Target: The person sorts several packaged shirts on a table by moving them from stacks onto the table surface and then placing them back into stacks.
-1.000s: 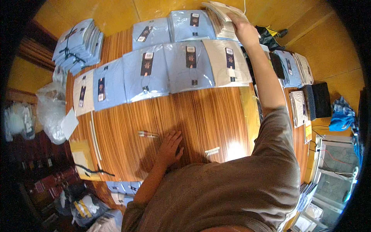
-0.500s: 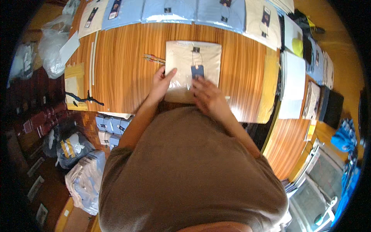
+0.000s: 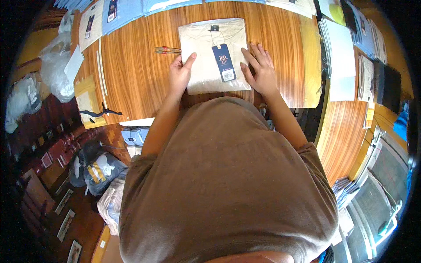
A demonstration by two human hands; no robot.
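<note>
Left edge of wrapped cream garment [image 3: 197,59] is pinched by left hand [image 3: 180,72], thumb on top. Right hand [image 3: 262,72] is laid along its right edge, fingers loosely spread. Garment is placed mid-surface [image 3: 136,74], toward near side; dark tag [image 3: 224,63] is turned face up. Thin reddish tool [image 3: 166,50] is set just left. Blue packets [image 3: 125,11] are lined up at far side; black cord [image 3: 101,112] is seen at left.
</note>
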